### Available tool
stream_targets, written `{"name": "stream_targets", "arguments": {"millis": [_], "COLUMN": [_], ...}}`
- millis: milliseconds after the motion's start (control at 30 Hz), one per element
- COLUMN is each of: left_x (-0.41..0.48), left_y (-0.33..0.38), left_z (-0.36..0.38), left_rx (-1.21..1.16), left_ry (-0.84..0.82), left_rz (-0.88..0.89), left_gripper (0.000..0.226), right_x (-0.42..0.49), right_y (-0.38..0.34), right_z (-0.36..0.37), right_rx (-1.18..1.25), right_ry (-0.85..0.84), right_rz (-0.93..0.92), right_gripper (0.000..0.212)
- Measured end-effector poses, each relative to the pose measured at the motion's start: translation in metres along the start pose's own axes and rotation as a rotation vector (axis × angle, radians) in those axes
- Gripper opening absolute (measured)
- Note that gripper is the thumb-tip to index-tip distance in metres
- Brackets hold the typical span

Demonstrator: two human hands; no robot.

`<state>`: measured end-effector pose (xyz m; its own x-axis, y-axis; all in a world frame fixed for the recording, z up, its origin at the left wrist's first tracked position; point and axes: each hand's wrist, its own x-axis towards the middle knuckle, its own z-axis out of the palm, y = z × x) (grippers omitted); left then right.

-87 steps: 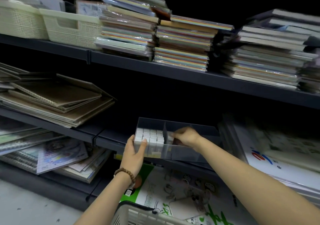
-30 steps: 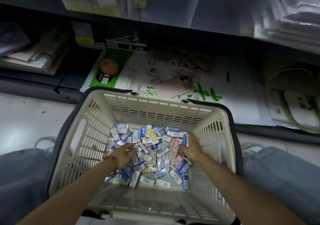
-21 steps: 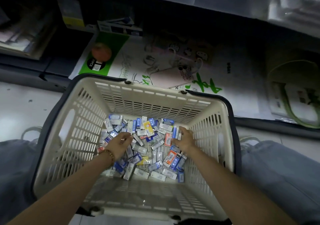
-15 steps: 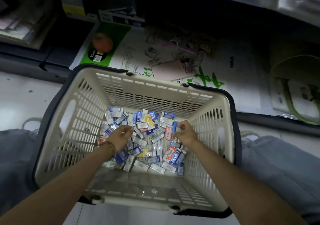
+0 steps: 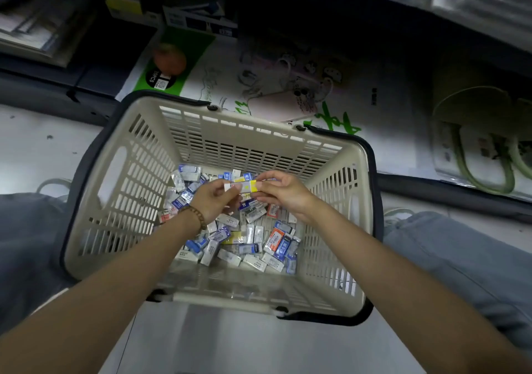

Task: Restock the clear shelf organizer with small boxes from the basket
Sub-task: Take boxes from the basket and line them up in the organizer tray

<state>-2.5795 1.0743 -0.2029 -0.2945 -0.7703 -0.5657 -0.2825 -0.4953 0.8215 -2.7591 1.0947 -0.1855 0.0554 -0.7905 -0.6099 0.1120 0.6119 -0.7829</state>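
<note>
**Shop floor, bottom shelf bay: one box lifted clear of the basket**

Pale floor [image 5: 34, 155] runs beside a dark bottom shelf [image 5: 95, 77] stacked with printed packs. One cream basket [image 5: 138, 189] with dark handles stands on the floor between the person's knees.

Findings:
- Small boxes [image 5: 247, 241] lie loose on the basket bottom, overlapping in every direction. They number several dozen, and an exact count is not possible.
- One yellow and white box [image 5: 244, 187] is held above the pile, over the far half of the basket.
- The left hand [image 5: 214, 201] pinches its white end. The right hand [image 5: 283, 191] pinches its yellow end. The fingers of both are curled narrowly round it.
- The box's long axis runs across the view from hand to hand, nearly level.
- One beaded bracelet [image 5: 197, 218] sits on the left wrist.

Assessment: the box lies directly between the two sets of fingers, so both hands are equally near and either could carry it alone. The clear shelf organizer cannot be identified in this view. It is judged to lie above and ahead, so the coming move is an upward carry out of the basket. Restocking appears far from complete, given the number of boxes remaining.
</note>
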Motion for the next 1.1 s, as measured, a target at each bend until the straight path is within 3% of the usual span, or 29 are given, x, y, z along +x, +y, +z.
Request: {"name": "stream_targets", "arguments": {"millis": [100,167,233,267,300,400,533,600,700,833,1000,1100], "left_x": [-0.013,-0.023,-0.033,-0.037,-0.041,-0.053,-0.076,-0.09,-0.106,-0.112,-0.098,-0.091], "left_y": [0.005,0.011,0.021,0.026,0.03,0.039,0.027,0.018,0.013,0.017,0.016,0.013], "left_z": [-0.014,-0.029,-0.045,-0.053,-0.061,-0.081,-0.101,-0.112,-0.127,-0.137,-0.131,-0.133], "left_rx": [0.153,0.177,0.204,0.211,0.223,0.298,0.436,0.502,0.583,0.517,0.379,0.363], "left_ry": [0.088,0.156,0.194,0.207,0.22,0.244,0.218,0.231,0.379,0.631,0.689,0.657], "left_rz": [0.056,0.099,0.164,0.191,0.215,0.259,0.276,0.304,0.387,0.485,0.51,0.475], "left_gripper": [0.025,0.021,0.016,0.016,0.016,0.019,0.019,0.013,0.014,0.013,0.014,0.014], "right_x": [-0.008,-0.014,-0.02,-0.022,-0.023,-0.021,-0.006,-0.001,0.0,0.002,0.025,0.036], "right_y": [0.014,0.031,0.054,0.064,0.073,0.082,0.073,0.063,0.058,0.074,0.097,0.109], "right_z": [-0.01,-0.022,-0.033,-0.034,-0.034,-0.021,-0.024,-0.025,-0.016,0.02,0.077,0.076], "right_rx": [-0.176,-0.539,-1.038,-1.171,-1.147,-0.56,0.066,0.169,-0.301,-0.85,-1.398,-1.664], "right_ry": [-0.004,0.032,-0.019,-0.053,-0.056,-0.051,0.078,0.118,0.111,-0.146,-0.394,-0.472], "right_rz": [0.117,0.217,0.334,0.413,0.499,0.616,0.343,0.227,0.105,-0.137,-0.356,-0.313], "right_gripper": [0.022,0.033,0.04,0.045,0.048,0.041,0.053,0.041,0.031,0.046,0.051,0.054]}}
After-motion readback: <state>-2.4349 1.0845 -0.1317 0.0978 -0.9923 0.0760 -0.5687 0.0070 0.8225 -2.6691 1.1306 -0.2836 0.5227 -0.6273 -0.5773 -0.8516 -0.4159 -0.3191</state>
